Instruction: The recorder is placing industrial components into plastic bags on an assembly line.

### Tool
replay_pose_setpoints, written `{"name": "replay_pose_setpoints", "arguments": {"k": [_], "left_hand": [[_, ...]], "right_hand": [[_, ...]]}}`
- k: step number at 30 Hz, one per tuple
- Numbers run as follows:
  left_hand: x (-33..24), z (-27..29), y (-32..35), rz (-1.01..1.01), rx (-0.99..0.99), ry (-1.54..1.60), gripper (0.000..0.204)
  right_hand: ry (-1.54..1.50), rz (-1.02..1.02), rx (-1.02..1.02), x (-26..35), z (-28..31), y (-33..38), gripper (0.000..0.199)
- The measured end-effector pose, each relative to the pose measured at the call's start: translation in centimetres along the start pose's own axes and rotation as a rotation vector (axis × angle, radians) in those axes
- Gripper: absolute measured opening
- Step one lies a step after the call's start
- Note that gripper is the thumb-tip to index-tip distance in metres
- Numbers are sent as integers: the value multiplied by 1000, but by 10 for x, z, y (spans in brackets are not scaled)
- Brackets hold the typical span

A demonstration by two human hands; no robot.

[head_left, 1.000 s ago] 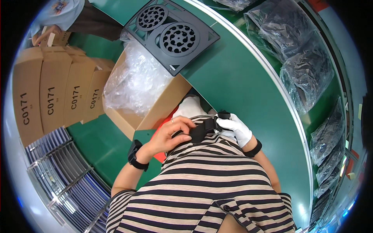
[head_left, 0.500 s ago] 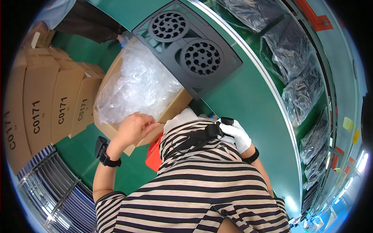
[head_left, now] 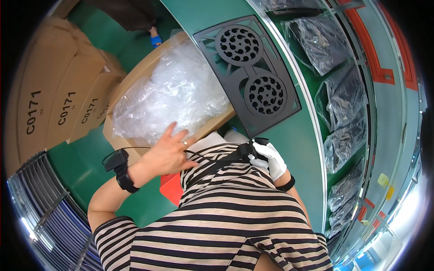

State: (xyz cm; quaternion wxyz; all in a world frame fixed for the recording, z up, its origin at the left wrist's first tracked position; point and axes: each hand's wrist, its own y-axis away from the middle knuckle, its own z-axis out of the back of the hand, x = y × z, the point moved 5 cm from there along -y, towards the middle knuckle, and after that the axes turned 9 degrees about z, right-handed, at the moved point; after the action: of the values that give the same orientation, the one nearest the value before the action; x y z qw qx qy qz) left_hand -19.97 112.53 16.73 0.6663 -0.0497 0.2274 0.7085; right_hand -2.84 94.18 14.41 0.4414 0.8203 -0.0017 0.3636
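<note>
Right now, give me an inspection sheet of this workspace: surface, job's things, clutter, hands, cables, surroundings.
Surface: green table with a pale edge strip.
Job's things: open cardboard box filled with clear plastic bags; black double-grille panel lying flat on the table.
Clutter: bagged dark parts along the table's far side; red item below the box.
Hands: left hand bare, open, at the bags' edge; right hand in a white glove, gripping a black strap at the chest.
Cables: thin black wire from the wrist device.
Surroundings: stacked cardboard cartons; metal wire rack.
</note>
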Motion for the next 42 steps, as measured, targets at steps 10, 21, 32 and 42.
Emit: {"name": "replay_pose_setpoints", "arguments": {"k": [10, 21, 32, 42], "left_hand": [[-7, 39, -2, 281, -386, 1117, 45], [-62, -12, -42, 354, -180, 843, 46], [-85, -17, -9, 301, -10, 722, 42], [-98, -38, -23, 332, -111, 593, 24]], "right_hand": [[0, 5, 275, 6, -4, -28, 14], [95, -124, 370, -6, -8, -27, 31], [481, 301, 556, -6, -16, 1, 24], [808, 675, 672, 19, -24, 12, 37]]}}
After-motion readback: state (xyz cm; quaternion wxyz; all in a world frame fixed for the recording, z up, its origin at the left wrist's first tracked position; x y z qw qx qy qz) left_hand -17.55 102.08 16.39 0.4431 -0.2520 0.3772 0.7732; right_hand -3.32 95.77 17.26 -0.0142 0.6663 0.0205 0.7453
